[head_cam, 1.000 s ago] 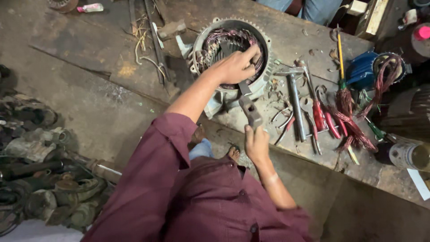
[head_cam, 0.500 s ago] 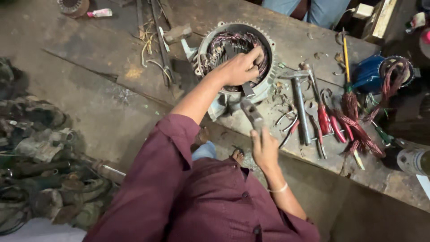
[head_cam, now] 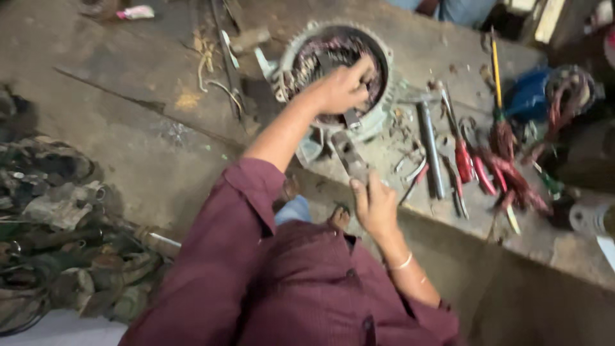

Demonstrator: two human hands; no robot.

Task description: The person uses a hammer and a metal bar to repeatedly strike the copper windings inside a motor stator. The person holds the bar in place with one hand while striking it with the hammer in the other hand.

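Observation:
A round motor stator (head_cam: 291, 61) with copper windings inside lies on the dirty workbench (head_cam: 128, 77). My left hand (head_cam: 343, 86) reaches from a maroon sleeve and rests on the stator's near rim, fingers curled over a dark piece there. My right hand (head_cam: 375, 205), with a thin bracelet at the wrist, is closed around the lower end of a long grey metal tool (head_cam: 349, 154). The tool runs up to the stator's rim, just under my left hand. The picture is blurred, so the tool's tip is hard to make out.
Right of the stator lie a steel hammer-like bar (head_cam: 430, 150), red-handled pliers (head_cam: 462, 157), a yellow-shafted screwdriver (head_cam: 495, 61) and tangled red wire (head_cam: 512, 173). A blue part (head_cam: 528, 96) sits at the right. Scrap parts (head_cam: 57, 243) pile at the left. Another person's legs (head_cam: 448, 9) show at the top.
Both hands keep their places on the stator and the tool. The camera has shifted slightly and the picture is now blurred.

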